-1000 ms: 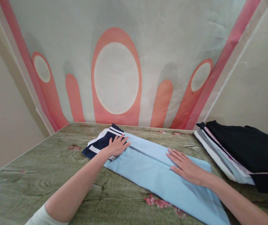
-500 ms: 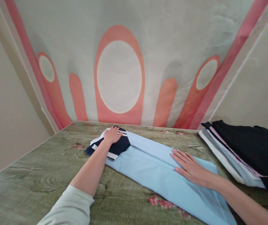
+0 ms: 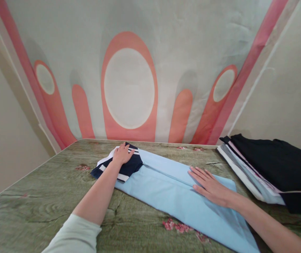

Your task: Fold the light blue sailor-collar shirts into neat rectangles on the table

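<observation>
A light blue garment with a navy and white striped section lies folded lengthwise, slanting across the table. My left hand rests flat on the navy end at the far left, fingers stretched out. On the blue cloth toward the right, my right hand lies palm down with its fingers spread. Neither hand grips the fabric. The garment's near right end runs partly under my right forearm and out of the bottom of the view.
A stack of folded clothes, black on top with white, grey and pink layers below, sits at the table's right. The wood-patterned tabletop has printed pink flowers. Behind it stands a wall covering with coral shapes.
The camera view has shifted slightly, so everything sits a little further left. Both hands stay flat in the same places on the garment, which keeps its shape.
</observation>
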Action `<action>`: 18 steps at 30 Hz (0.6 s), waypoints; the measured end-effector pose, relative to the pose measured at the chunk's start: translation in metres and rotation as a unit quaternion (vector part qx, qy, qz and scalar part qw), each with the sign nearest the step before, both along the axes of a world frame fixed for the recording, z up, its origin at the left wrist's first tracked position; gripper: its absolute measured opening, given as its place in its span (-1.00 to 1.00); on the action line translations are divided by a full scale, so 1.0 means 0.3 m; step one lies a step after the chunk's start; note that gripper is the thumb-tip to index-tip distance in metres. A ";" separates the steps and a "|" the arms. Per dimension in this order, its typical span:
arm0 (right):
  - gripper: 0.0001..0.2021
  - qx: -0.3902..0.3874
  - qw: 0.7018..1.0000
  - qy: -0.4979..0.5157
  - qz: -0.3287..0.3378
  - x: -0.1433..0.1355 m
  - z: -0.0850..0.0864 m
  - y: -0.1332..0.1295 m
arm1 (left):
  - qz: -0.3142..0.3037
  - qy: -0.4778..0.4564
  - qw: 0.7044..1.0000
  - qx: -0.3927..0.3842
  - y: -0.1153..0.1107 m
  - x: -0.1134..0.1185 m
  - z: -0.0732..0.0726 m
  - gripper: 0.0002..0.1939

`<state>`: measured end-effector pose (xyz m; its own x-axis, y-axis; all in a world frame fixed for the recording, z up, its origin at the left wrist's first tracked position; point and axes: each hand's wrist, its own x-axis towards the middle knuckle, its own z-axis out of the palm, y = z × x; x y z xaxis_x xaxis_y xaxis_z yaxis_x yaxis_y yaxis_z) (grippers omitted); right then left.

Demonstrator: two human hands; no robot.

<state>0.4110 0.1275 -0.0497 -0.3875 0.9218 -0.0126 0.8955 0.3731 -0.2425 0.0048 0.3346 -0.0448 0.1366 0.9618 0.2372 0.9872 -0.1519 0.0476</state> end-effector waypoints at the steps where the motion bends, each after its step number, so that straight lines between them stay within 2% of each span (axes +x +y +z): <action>1: -0.41 0.000 1.000 -0.001 0.002 0.001 0.000 -0.001 | 0.005 -0.008 1.000 0.003 0.001 -0.009 0.008 -0.35; 7: -0.38 0.016 1.000 -0.002 -0.004 0.004 -0.013 -0.005 | 0.029 -0.028 0.998 -0.042 -0.008 -0.138 0.087 -0.49; 12: -0.37 0.028 1.000 -0.004 -0.006 0.006 -0.027 0.002 | 0.060 -0.029 0.994 -0.083 -0.090 -0.251 0.126 -0.52; 15: -0.37 0.039 0.999 -0.007 -0.002 0.006 -0.033 0.004 | 0.030 -0.066 0.993 -0.093 -0.149 -0.283 0.139 -0.48; 18: -0.38 0.046 0.999 -0.003 0.001 0.007 -0.038 0.004 | -0.007 -0.109 0.992 -0.067 -0.185 -0.292 0.152 -0.44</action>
